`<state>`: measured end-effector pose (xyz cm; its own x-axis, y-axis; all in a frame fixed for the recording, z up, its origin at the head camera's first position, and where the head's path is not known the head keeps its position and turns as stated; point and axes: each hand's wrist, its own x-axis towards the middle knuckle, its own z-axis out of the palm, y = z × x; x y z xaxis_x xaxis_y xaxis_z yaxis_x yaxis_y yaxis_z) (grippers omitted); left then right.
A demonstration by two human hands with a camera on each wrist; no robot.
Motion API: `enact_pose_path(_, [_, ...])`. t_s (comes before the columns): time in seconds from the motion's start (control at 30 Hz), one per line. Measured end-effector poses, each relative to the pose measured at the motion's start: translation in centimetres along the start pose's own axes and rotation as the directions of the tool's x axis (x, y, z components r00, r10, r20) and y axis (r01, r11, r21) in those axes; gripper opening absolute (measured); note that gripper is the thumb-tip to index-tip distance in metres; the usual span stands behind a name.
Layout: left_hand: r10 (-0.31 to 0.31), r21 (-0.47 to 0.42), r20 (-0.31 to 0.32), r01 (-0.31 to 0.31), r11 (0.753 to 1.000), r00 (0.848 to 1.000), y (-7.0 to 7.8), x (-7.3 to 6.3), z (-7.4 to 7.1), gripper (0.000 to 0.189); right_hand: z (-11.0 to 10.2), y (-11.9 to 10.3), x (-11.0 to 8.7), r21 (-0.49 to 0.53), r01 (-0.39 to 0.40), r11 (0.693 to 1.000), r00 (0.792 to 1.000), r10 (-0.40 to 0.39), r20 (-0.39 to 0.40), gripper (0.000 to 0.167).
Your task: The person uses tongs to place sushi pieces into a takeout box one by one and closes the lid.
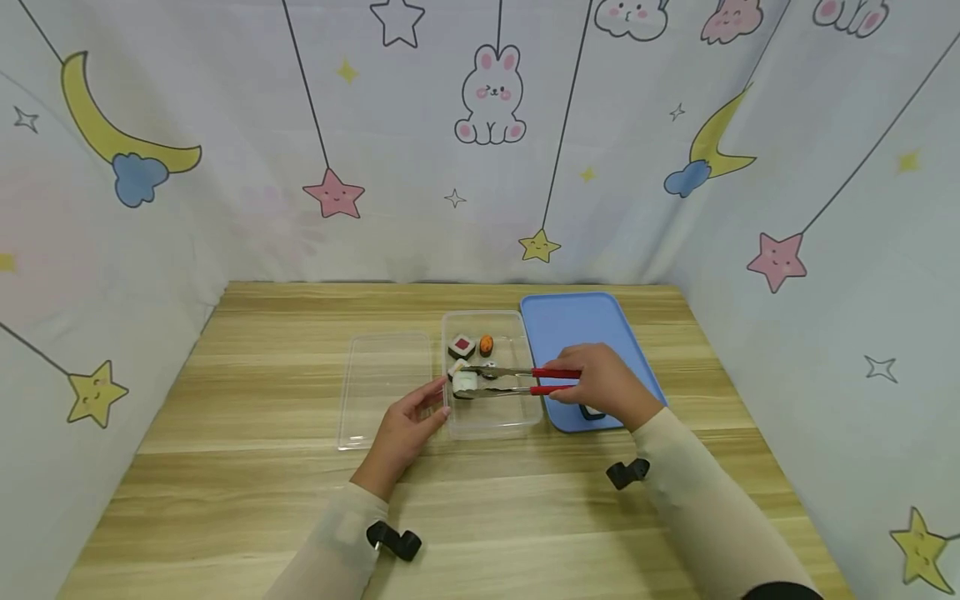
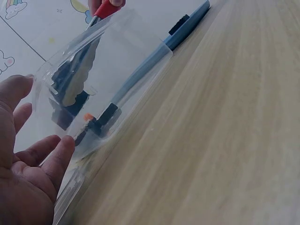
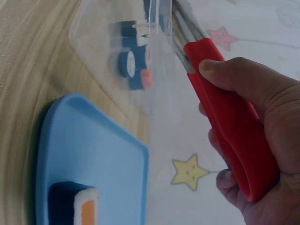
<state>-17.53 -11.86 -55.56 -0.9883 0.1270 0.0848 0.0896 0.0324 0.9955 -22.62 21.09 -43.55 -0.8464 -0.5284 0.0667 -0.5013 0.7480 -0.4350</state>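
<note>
My right hand (image 1: 603, 383) grips metal tongs with red handles (image 1: 553, 374), thumb on the near handle in the right wrist view. Between the tong tips is a white sushi piece (image 1: 465, 381) with a dark underside, over the left part of a clear plastic box (image 1: 495, 421). Inside the box lie a sushi roll with a red centre (image 1: 462, 347), an orange-topped piece (image 1: 486, 344) and other small rolls, partly hidden by the tongs. My left hand (image 1: 405, 429) touches the box's left wall with its fingers spread and thumb extended.
A blue tray (image 1: 573, 321) stands right against the box; on it a sushi piece with an orange centre (image 3: 86, 206) is partly covered by my right hand in the head view. To the left lies a clear flat lid (image 1: 386, 367). A patterned curtain surrounds the wooden table (image 1: 487, 517).
</note>
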Motion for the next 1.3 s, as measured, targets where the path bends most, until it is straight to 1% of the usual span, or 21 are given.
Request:
enact_pose_path(0.13, [-0.015, 0.003, 0.003, 0.015, 1.0, 1.0, 0.1, 0.0, 0.0, 0.05, 0.0, -0.5, 0.8, -0.071, 0.05, 0.996, 0.998, -0.046, 0.047, 0.032])
enact_pose_path(0.3, [-0.016, -0.021, 0.017, 0.016, 1.0, 1.0, 0.1, -0.1, 0.0, 0.052, 0.3, -1.0, 1.5, -0.087, 0.044, 0.995, 0.995, -0.036, 0.093, 0.03])
enact_pose_path(0.47, [-0.02, -0.023, 0.014, 0.021, 1.0, 1.0, -0.1, -0.1, 0.0, 0.051, 0.7, -1.1, 2.0, -0.098, 0.054, 0.994, 0.994, -0.043, 0.102, 0.029])
enact_pose_path(0.63, [-0.025, -0.023, 0.012, 0.025, 0.999, 1.0, -0.1, -0.1, 0.0, 0.051, 0.7, -1.1, 2.1, -0.101, 0.04, 0.994, 0.993, -0.028, 0.115, 0.032])
enact_pose_path(0.87, [-0.031, -0.015, 0.006, 0.031, 0.999, 0.999, 0.3, -0.2, 0.1, 0.051, 0.4, -1.1, 1.9, -0.096, 0.015, 0.995, 0.992, -0.004, 0.123, 0.035])
enact_pose_path(0.97, [-0.024, -0.01, 0.006, 0.024, 1.0, 1.0, 0.3, -0.2, 0.1, 0.051, 0.1, -0.7, 1.5, -0.095, 0.025, 0.995, 0.994, -0.014, 0.109, 0.035])
enact_pose_path(1.07, [-0.017, -0.008, 0.003, 0.017, 1.0, 1.0, 0.3, -0.1, 0.1, 0.051, -0.5, -0.2, 0.9, -0.073, 0.03, 0.997, 0.997, -0.025, 0.073, 0.037])
enact_pose_path(1.2, [-0.02, -0.011, 0.005, 0.02, 1.0, 1.0, 0.2, 0.0, 0.0, 0.052, -1.6, 0.9, -0.5, -0.005, -0.016, 1.0, 1.0, 0.016, 0.0, 0.044])
enact_pose_path(1.3, [-0.029, -0.017, 0.011, 0.029, 0.999, 1.0, 0.1, 0.1, -0.1, 0.052, -2.4, 2.4, -2.0, 0.041, -0.07, 0.997, 0.995, 0.073, -0.069, 0.046])
